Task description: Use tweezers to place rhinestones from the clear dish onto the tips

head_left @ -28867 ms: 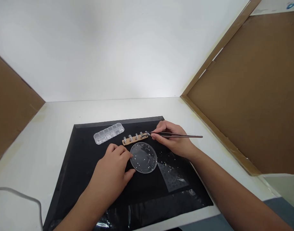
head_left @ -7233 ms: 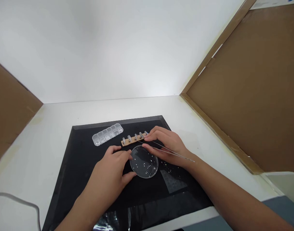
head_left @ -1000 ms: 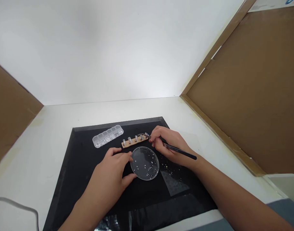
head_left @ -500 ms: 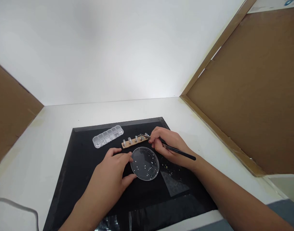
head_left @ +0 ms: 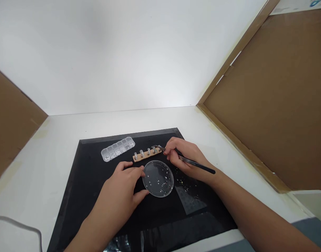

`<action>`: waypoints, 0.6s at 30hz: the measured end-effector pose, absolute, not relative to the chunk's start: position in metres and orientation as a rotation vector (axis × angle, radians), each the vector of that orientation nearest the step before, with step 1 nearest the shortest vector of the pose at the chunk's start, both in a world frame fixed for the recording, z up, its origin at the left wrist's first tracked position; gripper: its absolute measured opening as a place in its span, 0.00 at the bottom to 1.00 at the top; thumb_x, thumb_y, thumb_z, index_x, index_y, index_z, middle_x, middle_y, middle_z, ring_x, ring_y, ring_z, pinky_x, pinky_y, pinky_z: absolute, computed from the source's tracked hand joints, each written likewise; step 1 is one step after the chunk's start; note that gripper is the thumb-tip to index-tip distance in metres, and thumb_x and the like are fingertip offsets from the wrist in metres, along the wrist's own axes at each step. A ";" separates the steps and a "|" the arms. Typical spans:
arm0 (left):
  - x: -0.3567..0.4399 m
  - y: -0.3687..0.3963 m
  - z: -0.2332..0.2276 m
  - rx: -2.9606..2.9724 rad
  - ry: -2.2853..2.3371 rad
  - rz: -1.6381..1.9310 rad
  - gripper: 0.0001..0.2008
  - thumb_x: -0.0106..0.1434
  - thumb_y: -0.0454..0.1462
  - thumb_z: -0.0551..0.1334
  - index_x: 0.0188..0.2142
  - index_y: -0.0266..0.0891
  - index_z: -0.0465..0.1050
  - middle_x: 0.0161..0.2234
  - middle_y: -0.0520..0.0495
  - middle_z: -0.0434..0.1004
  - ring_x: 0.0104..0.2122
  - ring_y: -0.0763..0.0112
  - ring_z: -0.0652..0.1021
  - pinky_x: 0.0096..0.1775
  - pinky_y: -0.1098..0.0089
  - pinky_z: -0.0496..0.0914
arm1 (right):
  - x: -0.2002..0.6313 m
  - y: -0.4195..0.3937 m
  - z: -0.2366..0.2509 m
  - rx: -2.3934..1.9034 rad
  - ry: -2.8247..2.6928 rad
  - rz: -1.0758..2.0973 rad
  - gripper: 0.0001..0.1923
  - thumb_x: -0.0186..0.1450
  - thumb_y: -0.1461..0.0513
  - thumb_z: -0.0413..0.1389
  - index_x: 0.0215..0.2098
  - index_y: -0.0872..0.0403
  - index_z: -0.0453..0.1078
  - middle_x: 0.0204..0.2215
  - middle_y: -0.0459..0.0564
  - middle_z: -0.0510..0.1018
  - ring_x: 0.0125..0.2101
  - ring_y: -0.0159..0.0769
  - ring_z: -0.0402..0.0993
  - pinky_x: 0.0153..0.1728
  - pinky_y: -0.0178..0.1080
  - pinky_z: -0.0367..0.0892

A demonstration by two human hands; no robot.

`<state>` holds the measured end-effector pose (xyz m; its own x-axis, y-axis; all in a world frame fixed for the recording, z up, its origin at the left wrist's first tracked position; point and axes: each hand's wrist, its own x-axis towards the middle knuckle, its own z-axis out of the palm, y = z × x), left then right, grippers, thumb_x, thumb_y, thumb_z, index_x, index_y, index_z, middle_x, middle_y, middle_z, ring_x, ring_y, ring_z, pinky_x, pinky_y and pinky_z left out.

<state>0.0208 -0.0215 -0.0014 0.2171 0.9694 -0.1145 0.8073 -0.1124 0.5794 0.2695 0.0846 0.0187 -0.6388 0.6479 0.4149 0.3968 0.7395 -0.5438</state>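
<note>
Nothing much has moved since half a second ago: both hands stay where they were. The right hand point(head_left: 188, 157) pinches thin dark tweezers point(head_left: 194, 163), and their tip sits at the right end of the little wooden strip point(head_left: 147, 155) with small pegs. The left hand point(head_left: 121, 192) lies with its fingers curled against the left rim of the round clear dish point(head_left: 158, 178) on the black mat point(head_left: 92, 175). A clear bead box point(head_left: 118, 148) lies behind, left of the strip.

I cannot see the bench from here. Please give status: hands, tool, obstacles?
Right hand grips tweezers, tips at wooden strip. Left hand steadies clear dish. Nothing between tips and strip.
</note>
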 end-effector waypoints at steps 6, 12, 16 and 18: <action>0.020 -0.022 0.001 1.972 1.628 0.397 0.19 0.66 0.40 0.71 0.56 0.47 0.78 0.59 0.47 0.81 0.67 0.46 0.69 0.51 0.51 0.81 | 0.268 0.084 0.017 -0.767 -2.350 0.571 0.09 0.72 0.69 0.51 0.41 0.51 0.70 0.36 0.47 0.76 0.31 0.33 0.72 0.31 0.36 0.68; 0.021 -0.022 0.003 1.961 1.632 0.403 0.19 0.66 0.40 0.70 0.56 0.47 0.79 0.59 0.45 0.81 0.67 0.47 0.69 0.51 0.52 0.81 | 0.269 0.084 0.015 -0.763 -2.345 0.595 0.09 0.72 0.69 0.51 0.41 0.51 0.71 0.36 0.48 0.75 0.32 0.33 0.72 0.32 0.37 0.69; 0.020 -0.022 0.002 1.966 1.633 0.405 0.19 0.66 0.40 0.71 0.56 0.47 0.79 0.59 0.46 0.81 0.67 0.46 0.69 0.50 0.52 0.81 | 0.269 0.085 0.015 -0.757 -2.342 0.606 0.09 0.72 0.69 0.51 0.41 0.51 0.70 0.37 0.48 0.75 0.32 0.33 0.73 0.33 0.37 0.70; 0.021 -0.022 0.002 1.968 1.629 0.408 0.19 0.66 0.40 0.71 0.56 0.46 0.78 0.59 0.46 0.81 0.67 0.46 0.69 0.50 0.53 0.81 | 0.269 0.084 0.016 -0.759 -2.338 0.608 0.09 0.72 0.69 0.51 0.41 0.51 0.71 0.37 0.47 0.76 0.32 0.33 0.73 0.33 0.37 0.70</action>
<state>0.0206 -0.0215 0.0018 0.2208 0.9691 -0.1098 0.8031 -0.1168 0.5843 0.2689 0.0842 0.0156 -0.6566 0.6410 0.3975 0.3660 0.7316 -0.5752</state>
